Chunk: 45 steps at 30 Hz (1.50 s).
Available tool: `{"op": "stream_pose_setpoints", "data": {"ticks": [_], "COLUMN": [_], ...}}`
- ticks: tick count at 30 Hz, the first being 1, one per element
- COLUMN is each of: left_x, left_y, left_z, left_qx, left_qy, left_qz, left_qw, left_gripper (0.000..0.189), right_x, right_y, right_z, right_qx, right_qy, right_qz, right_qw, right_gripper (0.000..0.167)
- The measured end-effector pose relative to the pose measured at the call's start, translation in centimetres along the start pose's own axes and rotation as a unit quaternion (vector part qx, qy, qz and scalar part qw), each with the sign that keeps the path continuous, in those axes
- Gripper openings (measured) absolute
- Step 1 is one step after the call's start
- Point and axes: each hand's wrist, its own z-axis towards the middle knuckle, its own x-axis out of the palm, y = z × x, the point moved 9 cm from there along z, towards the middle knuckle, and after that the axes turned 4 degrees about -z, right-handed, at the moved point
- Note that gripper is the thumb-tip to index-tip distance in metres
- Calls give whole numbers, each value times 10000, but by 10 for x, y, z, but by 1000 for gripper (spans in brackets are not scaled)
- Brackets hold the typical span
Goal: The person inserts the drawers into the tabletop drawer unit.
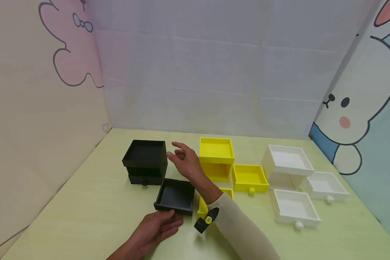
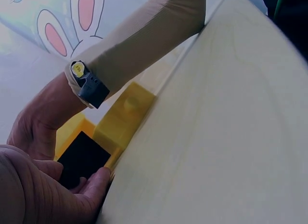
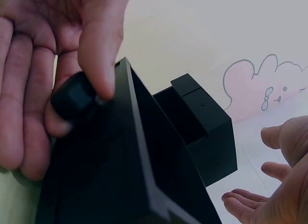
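Note:
A loose black drawer (image 1: pixel 176 195) lies on the table in front of a small black cabinet (image 1: pixel 146 153). At its front edge, my left hand (image 1: pixel 152 229) pinches the drawer's round knob (image 3: pixel 74 98) between thumb and index finger, as the right wrist view shows close up. The cabinet's upper slot is bare, while a second black drawer (image 1: pixel 145 180) sits in the lower one. My right hand (image 1: pixel 186 161) hovers beside the cabinet's right side, behind the loose drawer, fingers loosely spread and holding nothing.
Right of the black pieces stands a yellow cabinet (image 1: pixel 216 148) with two loose yellow drawers, one (image 1: pixel 249 177) beside it, another (image 1: pixel 229 195) partly behind my right forearm. Farther right are a white cabinet (image 1: pixel 289 159) and two white drawers (image 1: pixel 295 206). Cloth walls enclose the table.

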Motion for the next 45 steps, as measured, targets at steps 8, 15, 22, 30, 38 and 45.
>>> {"op": "stream_pose_setpoints", "data": {"ticks": [8,15,22,30,38,45], "left_x": [-4,-8,-10,-17,-19,-19], "left_y": [1,1,2,4,5,6], "left_z": [-7,-9,-12,-13,-16,-20], "left_qx": [22,71,25,-68,-33,13], "left_qy": [43,40,-20,-221,-90,118], "left_qz": [-7,-78,-168,-212,-251,-405], "left_qw": [10000,9999,9999,9995,9996,9991], "left_gripper": [59,61,60,60,61,65], "right_x": [8,14,19,25,29,32], "right_y": [-4,-1,-2,-3,-2,-2], "right_z": [0,0,1,0,-2,-2], "right_qx": [26,-82,-82,-131,-246,-325], "right_qy": [157,208,241,268,315,272], "right_qz": [15,-12,-110,-189,-161,-224], "right_qw": [9999,9997,9996,9994,9991,9988], "right_gripper": [49,49,49,49,48,47]}}
